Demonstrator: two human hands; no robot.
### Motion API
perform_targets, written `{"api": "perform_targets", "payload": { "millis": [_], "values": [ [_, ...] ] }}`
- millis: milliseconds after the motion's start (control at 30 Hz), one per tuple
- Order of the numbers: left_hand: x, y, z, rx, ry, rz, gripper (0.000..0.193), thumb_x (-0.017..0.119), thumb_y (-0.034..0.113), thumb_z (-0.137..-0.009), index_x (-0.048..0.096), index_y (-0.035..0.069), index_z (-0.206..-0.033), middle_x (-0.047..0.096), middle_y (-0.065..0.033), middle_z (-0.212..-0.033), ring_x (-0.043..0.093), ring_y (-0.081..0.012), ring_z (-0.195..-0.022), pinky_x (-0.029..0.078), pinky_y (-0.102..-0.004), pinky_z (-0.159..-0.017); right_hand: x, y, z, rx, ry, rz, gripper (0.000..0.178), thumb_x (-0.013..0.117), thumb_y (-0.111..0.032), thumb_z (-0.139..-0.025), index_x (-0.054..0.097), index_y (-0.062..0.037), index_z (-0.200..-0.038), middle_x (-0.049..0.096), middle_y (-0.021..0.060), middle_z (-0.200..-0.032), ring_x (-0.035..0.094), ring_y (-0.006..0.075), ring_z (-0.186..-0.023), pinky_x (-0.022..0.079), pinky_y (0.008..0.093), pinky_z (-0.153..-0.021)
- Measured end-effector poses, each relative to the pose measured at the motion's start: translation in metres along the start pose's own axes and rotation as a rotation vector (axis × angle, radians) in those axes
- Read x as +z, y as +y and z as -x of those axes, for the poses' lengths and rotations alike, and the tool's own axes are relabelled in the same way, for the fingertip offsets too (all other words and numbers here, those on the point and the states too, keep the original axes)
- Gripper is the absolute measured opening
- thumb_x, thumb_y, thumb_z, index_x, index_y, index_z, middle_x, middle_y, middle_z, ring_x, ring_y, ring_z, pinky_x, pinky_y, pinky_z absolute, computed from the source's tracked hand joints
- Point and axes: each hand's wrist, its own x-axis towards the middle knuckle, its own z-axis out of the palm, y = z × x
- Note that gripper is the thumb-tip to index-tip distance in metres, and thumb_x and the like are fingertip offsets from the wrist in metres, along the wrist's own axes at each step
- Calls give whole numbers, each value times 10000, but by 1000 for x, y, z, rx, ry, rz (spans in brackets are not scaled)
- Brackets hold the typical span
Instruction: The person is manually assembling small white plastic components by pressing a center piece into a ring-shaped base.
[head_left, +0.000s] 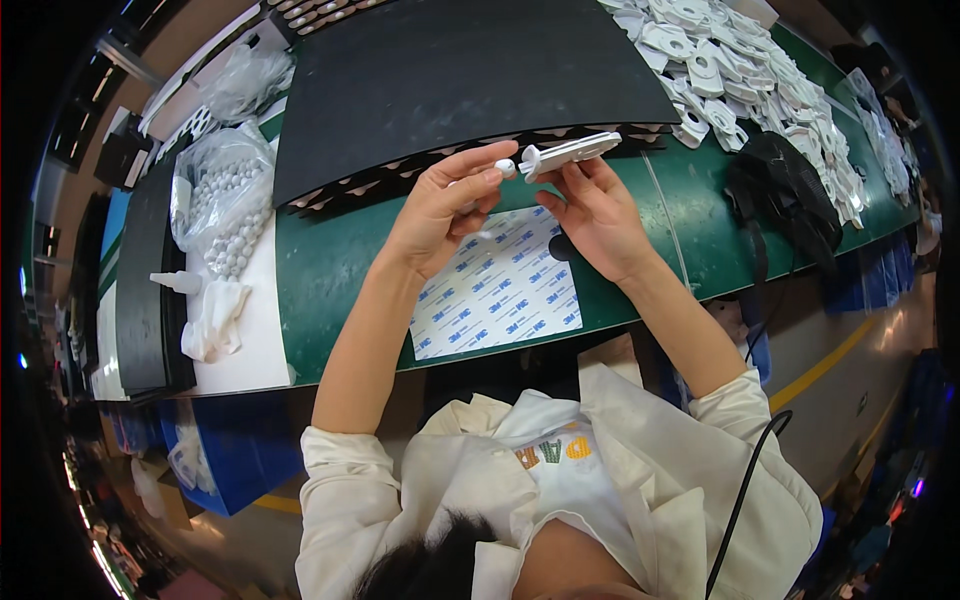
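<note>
My left hand (432,218) is closed, with a small white ball (506,168) pinched between thumb and fingertip. Another bit of white shows among its curled fingers, too covered to make out. In my right hand (604,222) is a flat white plastic part (575,152) with a small flared end, gripped between thumb and fingers. That flared end points left and sits just short of the ball. Both hands are above a white sheet with blue print (500,305) on the green table (340,290).
Large black sheets (470,80) over trays with pale pieces span the far middle. White plastic parts (710,70) are heaped at far right, beside a black mesh bag (785,190). At left stand a clear bag of white balls (225,190), a small bottle (178,281) and a white cloth (216,320).
</note>
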Motion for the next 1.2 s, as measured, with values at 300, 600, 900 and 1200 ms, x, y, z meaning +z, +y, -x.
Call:
{"api": "perform_targets", "payload": {
  "millis": [300, 600, 900, 1200],
  "values": [
    [3, 0, 2, 95, 37, -165, 266, 709, 76, -723, 629, 67, -976, 507, 29, -733, 413, -12, -571, 294, -133, -445, 0, 1, 0, 17, 17, 47, 212, 453, -178, -931, 475, -83, -1120, 539, 50, -1083, 519, 141, -1003, 418, 309, -855],
    [3, -2, -1, 175, 90, -312, 254, 759, 88, -663, 652, 75, -894, 567, 11, -740, 493, -38, -620, 366, -155, -502, 5, -2, 1, 35, 40, 86, 225, 456, -187, -932, 464, -89, -1134, 536, 32, -1061, 515, 114, -965, 425, 290, -831],
    [1, -8, -6, 292, 153, -380, 166, 772, 44, -631, 632, 52, -721, 612, -17, -742, 548, -74, -671, 441, -214, -600, 9, -9, -7, -54, -3, 344, 235, 500, -169, -914, 479, -53, -1118, 528, -1, -876, 487, 73, -733, 430, 236, -697],
    [-15, 7, -4, 38, 51, -220, 282, 701, 166, -755, 573, 38, -970, 504, 34, -740, 387, -16, -570, 273, -152, -470, 98, -29, -120, -327, -315, 918, 346, 613, -169, -817, 523, -15, -1114, 620, 50, -860, 550, 74, -725, 443, 208, -617]
  ]
}}
